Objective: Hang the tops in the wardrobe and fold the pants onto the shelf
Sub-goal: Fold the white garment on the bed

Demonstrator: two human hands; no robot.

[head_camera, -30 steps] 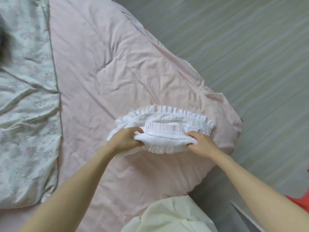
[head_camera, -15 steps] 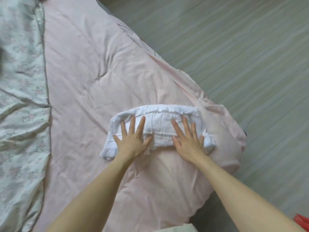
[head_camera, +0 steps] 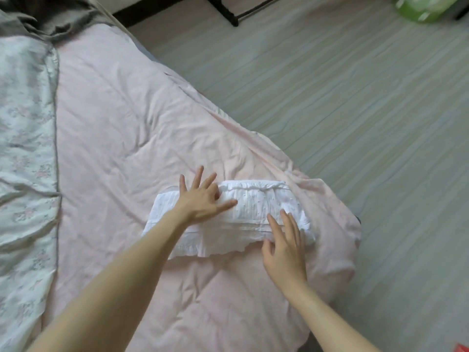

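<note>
Pale wood-grain flooring (head_camera: 355, 97) is filling the right side of the head view, and a bed is taking up the left, covered by a pink quilt (head_camera: 127, 123) that is creasing toward its near corner. Beside the quilt, along the left edge, a floral light-green cover (head_camera: 25, 148) is lying, with a grey cloth (head_camera: 45, 19) bunching at the top left. At the top of the view a black frame leg (head_camera: 228, 11) is standing on the floor, and a blurred green object (head_camera: 426, 8) is sitting in the top right corner.

Near the corner of the quilt, a white folded garment (head_camera: 253, 212) with ruffled edges is lying in a long flat band. The person's left hand (head_camera: 200, 199) is resting flat on the garment's left part, fingers spread wide and straight, holding nothing. The right hand (head_camera: 284, 247) is lying at the garment's near right edge, its straight fingers (head_camera: 276, 224) reaching onto the white fabric, palm down over the quilt, likewise gripping nothing. Both bare forearms are stretching in from the bottom of the view. A small red patch (head_camera: 462, 348) is showing at the bottom right corner.
</note>
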